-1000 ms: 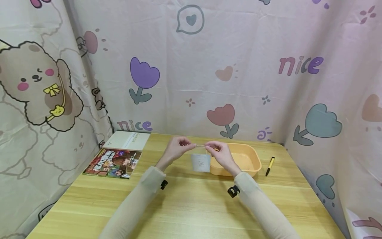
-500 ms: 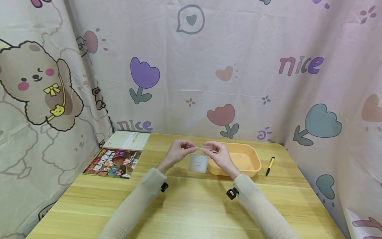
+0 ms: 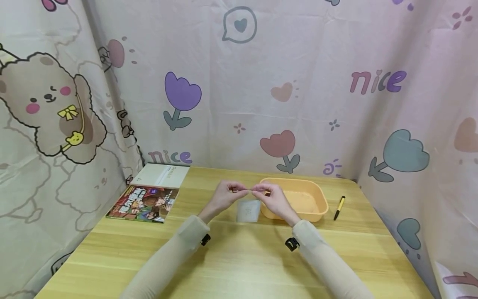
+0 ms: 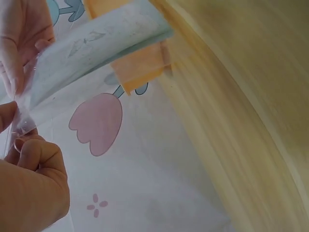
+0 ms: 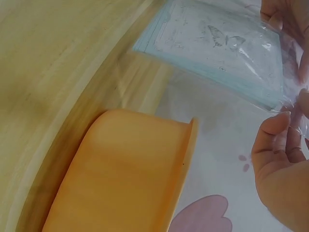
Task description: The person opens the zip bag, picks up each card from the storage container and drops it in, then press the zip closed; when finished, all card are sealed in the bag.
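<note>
A clear plastic bag (image 3: 248, 211) hangs below both hands in the head view, above the table. Inside it are pale blue-edged sheets or cards (image 5: 217, 48); a butterfly print shows in the right wrist view. My left hand (image 3: 225, 194) pinches the bag's top edge between thumb and fingers. From the other side my right hand (image 3: 274, 197) pinches the same edge, the two thumb tips nearly meeting. In the left wrist view the transparent top strip (image 4: 24, 113) of the bag runs between the hands.
An orange-yellow plastic basin (image 3: 304, 203) stands just behind and beside the right hand. Right of it lies a yellow and black pen (image 3: 339, 208). A colourful comic-style book (image 3: 143, 204) and a pale book (image 3: 161, 175) lie at the table's back left. A patterned curtain (image 3: 231, 104) closes off the back.
Both hands and the hanging bag have come lower in the head view. Half a second ago the fingertips were farther apart along the bag's edge; now they are close together.
</note>
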The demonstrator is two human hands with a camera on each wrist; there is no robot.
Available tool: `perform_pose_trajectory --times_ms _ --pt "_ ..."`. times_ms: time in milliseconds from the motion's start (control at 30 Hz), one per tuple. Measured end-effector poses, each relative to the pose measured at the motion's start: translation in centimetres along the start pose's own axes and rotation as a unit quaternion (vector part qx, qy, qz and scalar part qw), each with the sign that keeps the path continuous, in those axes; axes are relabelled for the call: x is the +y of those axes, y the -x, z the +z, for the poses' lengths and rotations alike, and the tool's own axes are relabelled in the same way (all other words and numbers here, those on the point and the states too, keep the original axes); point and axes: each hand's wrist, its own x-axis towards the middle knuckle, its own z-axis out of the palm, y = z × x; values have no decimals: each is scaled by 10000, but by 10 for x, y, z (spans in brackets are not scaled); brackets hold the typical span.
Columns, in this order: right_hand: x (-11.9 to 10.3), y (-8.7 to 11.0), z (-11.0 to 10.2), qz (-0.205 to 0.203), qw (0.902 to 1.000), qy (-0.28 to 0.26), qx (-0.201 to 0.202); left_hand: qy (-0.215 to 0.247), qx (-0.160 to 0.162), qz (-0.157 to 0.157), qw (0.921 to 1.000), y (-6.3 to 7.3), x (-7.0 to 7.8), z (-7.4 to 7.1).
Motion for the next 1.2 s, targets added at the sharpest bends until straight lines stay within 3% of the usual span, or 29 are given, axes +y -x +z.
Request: perform_pose_trajectory --times_ms 200,367,567,700,867,1200 --pt "-3 2 1 -187 9990 417 19 -187 -197 172 9995 0 4 5" --pt "-7 2 2 -278 9979 582 -77 -320 -120 214 9992 1 6 7" --pt "-7 1 3 -253 9985 462 -135 -564 -243 234 9978 2 8 4" --pt "-12 2 2 -116 9991 359 -201 -449 -365 230 9981 3 8 0" --pt "-14 2 2 23 9992 364 -163 -403 -252 99 9988 4 6 -4" --pt "-7 3 2 128 9998 134 54 -396 96 210 9989 4 8 -8"
